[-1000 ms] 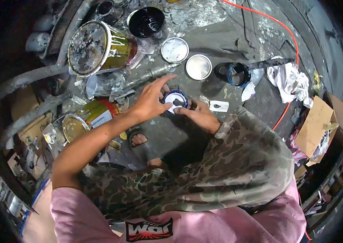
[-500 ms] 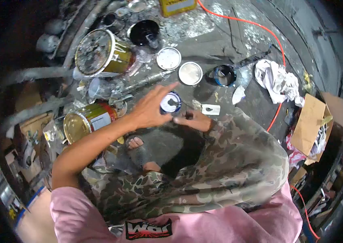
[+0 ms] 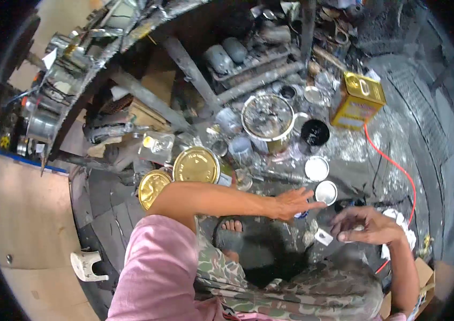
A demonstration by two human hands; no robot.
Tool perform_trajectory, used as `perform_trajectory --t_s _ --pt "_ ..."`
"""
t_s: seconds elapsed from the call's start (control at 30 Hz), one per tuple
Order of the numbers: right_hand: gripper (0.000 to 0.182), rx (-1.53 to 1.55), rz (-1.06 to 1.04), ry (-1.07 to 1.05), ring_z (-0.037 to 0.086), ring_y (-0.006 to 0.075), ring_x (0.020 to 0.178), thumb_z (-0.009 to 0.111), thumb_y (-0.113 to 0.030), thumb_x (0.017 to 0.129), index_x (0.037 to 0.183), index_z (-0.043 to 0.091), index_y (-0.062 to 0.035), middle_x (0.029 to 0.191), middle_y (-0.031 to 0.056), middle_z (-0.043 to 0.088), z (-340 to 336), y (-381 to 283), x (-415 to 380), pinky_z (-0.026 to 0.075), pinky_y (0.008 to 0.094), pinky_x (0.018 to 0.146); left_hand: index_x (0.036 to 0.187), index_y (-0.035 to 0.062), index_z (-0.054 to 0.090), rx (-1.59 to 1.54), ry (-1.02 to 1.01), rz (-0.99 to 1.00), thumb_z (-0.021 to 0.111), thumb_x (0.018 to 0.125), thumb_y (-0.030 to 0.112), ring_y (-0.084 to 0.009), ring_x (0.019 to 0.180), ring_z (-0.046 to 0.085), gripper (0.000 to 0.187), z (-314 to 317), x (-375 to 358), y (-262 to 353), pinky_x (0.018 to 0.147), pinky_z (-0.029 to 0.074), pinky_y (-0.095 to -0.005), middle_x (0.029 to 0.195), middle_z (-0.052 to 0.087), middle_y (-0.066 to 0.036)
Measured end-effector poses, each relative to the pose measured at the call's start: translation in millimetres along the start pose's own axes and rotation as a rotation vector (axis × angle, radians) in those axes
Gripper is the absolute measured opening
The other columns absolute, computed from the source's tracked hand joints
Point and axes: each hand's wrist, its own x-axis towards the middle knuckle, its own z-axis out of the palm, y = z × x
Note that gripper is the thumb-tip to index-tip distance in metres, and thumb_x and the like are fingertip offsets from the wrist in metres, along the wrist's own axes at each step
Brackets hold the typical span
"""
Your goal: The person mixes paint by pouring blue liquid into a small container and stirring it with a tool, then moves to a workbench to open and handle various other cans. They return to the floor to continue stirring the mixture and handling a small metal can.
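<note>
My left hand [image 3: 291, 204] reaches palm down over a small blue-rimmed can [image 3: 302, 214], its fingers stretched out. It hides most of the can, so any contact is hard to tell. Just beyond its fingertips lies a round pale lid [image 3: 326, 192], with a second white lid [image 3: 316, 168] behind that one. To the right, my right hand [image 3: 369, 226] is raised, its fingers loosely bent and apart, with nothing visible in them. A small white card with a dark mark [image 3: 323, 237] lies on the floor below and left of it.
Gold-lidded tins [image 3: 196, 166] stand left of my left forearm. Behind are a paint-crusted bucket [image 3: 267, 116], a container of black liquid [image 3: 314, 132] and a yellow metal can [image 3: 358, 101]. A red hose [image 3: 398, 166] curves down the right, near white rags [image 3: 398, 219]. A white stool [image 3: 89, 266] stands lower left.
The view has swung left, so the floor items appear farther right. My right hand has lifted away from beside the small can and moved right. My left hand now covers more of the can.
</note>
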Motion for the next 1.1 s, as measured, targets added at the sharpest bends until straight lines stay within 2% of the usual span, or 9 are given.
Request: perform_trajectory --t_s 0.13,0.3,0.33,0.4,0.43,0.47,0.53,0.8,1.1 --pt "0.026 -0.529 -0.334 0.457 0.064 0.0141 0.079 0.081 -0.018 0.082 0.099 0.071 -0.0012 0.087 0.0074 0.071 -15.8 -115.1 13.9 0.051 0.0323 0.072 0.158 0.0317 0.024 -0.063 0.07 0.025 0.085 0.064 0.016 -0.0445 0.115 0.05 0.113 -63.4 -28.5 10.3 0.103 0.045 -0.0522 0.133 0.045 -0.02" --pt "0.03 -0.744 -0.696 0.717 0.061 0.0145 0.074 0.068 -0.028 0.092 0.09 0.068 0.0022 0.076 0.0089 0.067 -44.5 -250.2 90.5 0.049 0.0325 0.072 0.157 0.0234 0.03 -0.176 0.062 0.011 0.081 0.061 0.018 -0.0427 0.114 0.051 0.108 -175.9 -61.1 23.9 0.1 0.046 -0.0501 0.129 0.049 -0.019" --pt "0.036 -0.884 -1.012 0.812 0.056 0.0139 0.07 0.066 -0.032 0.095 0.091 0.067 0.003 0.073 0.0087 0.062 -57.6 -263.2 126.3 0.048 0.0334 0.069 0.156 0.0225 0.033 -0.216 0.11 0.03 0.079 0.061 0.017 -0.0422 0.114 0.051 0.106 -195.9 -68.9 25.8 0.1 0.047 -0.05 0.128 0.05 -0.019" --pt "0.032 -0.79 -1.166 0.772 0.044 0.0054 0.07 0.066 -0.028 0.1 0.094 0.064 0.0031 0.073 -0.0033 0.051 -50.7 -299.8 171.8 0.038 0.0246 0.061 0.156 0.0218 0.035 -0.19 0.161 0.013 0.078 0.062 0.016 -0.0397 0.112 0.052 0.103 -232.3 -86.6 29.1 0.099 0.047 -0.0492 0.125 0.051 -0.018" --pt "0.032 -0.796 -1.401 0.83 0.045 0.0066 0.07 0.066 -0.029 0.1 0.099 0.066 0.0032 0.072 -0.0018 0.053 -50.7 -315.0 202.0 0.04 0.0266 0.062 0.157 0.0222 0.034 -0.167 0.204 -0.021 0.078 0.062 0.016 -0.0383 0.112 0.053 0.105 -247.9 -95.4 29.4 0.099 0.047 -0.0487 0.125 0.051 -0.018" --pt "0.03 -0.768 -1.319 0.777 0.052 0.0136 0.068 0.066 -0.026 0.099 0.098 0.065 0.0038 0.074 0.0052 0.058 -41.8 -330.6 213.4 0.044 0.0315 0.065 0.158 0.0226 0.032 -0.141 0.242 -0.051 0.078 0.062 0.016 -0.037 0.111 0.053 0.107 -264.5 -104.7 29.1 0.099 0.047 -0.0482 0.126 0.051 -0.018" --pt "0.025 -0.805 -1.521 0.867 0.066 0.0355 0.077 0.068 -0.023 0.095 0.094 0.067 0.0022 0.087 0.0171 0.066 -39.9 -352.0 256.3 0.052 0.0437 0.071 0.157 0.0222 0.034 -0.16 0.265 -0.089 0.079 0.061 0.016 -0.0355 0.111 0.054 0.106 -300.8 -131.8 28.9 0.098 0.047 -0.0475 0.126 0.052 -0.017" --pt "0.028 -0.711 -1.444 1.022 0.061 0.0396 0.068 0.062 -0.018 0.097 0.075 0.06 -0.0009 0.071 0.0175 0.059 -23.8 -384.5 308.8 0.047 0.048 0.061 0.142 0.0067 0.056 -0.129 0.655 -0.329 0.084 0.054 0.023 -0.0322 0.11 0.062 0.095 -433.5 -245.6 47.8 0.099 0.047 -0.0435 0.131 0.062 -0.017" --pt "0.043 -0.63 -1.275 1.101 0.059 0.0415 0.062 0.056 -0.024 0.101 0.064 0.054 -0.0019 0.064 0.0197 0.056 -16.5 -388.1 308.9 0.043 0.051 0.058 0.15 0.0021 0.041 0.176 1.489 -0.465 0.086 0.06 0.017 -0.0171 0.099 0.064 0.102 -573.7 -269.6 35.3 0.092 0.053 -0.0295 0.111 0.067 -0.011"
